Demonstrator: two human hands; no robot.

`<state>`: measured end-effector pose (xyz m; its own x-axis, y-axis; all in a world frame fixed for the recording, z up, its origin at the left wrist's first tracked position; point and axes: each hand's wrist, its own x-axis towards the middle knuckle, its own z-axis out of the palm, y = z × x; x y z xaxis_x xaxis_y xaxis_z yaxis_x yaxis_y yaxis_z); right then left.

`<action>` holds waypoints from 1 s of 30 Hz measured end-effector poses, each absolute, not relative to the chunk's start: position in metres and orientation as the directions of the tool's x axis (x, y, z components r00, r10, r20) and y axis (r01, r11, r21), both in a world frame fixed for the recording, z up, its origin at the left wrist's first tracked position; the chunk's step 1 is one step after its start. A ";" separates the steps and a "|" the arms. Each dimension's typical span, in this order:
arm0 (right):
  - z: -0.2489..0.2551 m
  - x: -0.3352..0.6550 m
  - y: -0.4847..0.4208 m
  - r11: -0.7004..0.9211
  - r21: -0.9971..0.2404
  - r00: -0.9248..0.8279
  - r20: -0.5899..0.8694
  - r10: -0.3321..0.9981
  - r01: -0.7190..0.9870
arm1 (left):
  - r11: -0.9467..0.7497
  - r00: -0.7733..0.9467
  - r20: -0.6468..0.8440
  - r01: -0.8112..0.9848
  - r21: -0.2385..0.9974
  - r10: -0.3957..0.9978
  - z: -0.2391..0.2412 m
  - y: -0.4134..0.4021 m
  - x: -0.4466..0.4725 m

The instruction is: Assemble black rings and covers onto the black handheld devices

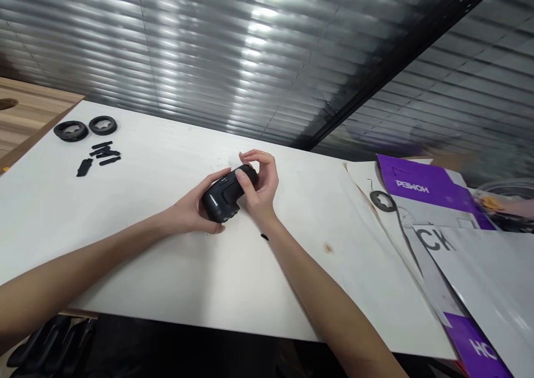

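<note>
Between my two hands, over the white table, is a black plastic device with white lettering and a rounded, bulky body. My left hand cups its wider lower-left end, thumb along the near side and fingers at the back. At the upper-right end, my right hand presses its thumb on the top while the fingers curl around the far side. What kind of device it is, I cannot tell. A tiny black piece lies on the table beside my right wrist.
At the left lie two black rings and several small black strips. Another dark ring rests at the right near purple-and-white printed sheets. Behind the table rises a ribbed metallic wall. Black handles show below the front edge.
</note>
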<state>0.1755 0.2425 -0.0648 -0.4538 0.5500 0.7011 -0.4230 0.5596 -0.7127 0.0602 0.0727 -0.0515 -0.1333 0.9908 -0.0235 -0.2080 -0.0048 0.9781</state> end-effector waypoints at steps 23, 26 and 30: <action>-0.060 0.180 0.253 0.296 -0.912 -0.675 0.408 0.614 -0.282 | -0.078 -0.084 0.050 -0.372 0.925 0.995 -0.049 0.074 0.060; -0.061 0.180 0.251 0.343 -0.895 -0.674 0.442 0.592 -0.286 | -0.043 -0.103 -0.001 -0.423 0.905 0.995 -0.045 0.072 0.061; -0.061 0.179 0.247 0.423 -0.832 -0.650 0.548 0.526 -0.360 | -0.003 -0.165 -0.076 -0.431 0.902 0.983 -0.039 0.072 0.062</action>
<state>0.1786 0.2468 -0.0614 -0.6504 0.5255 0.5485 -0.3598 0.4228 -0.8318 0.0624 0.0721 -0.0389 -0.1654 0.9833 -0.0763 -0.4312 -0.0025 0.9022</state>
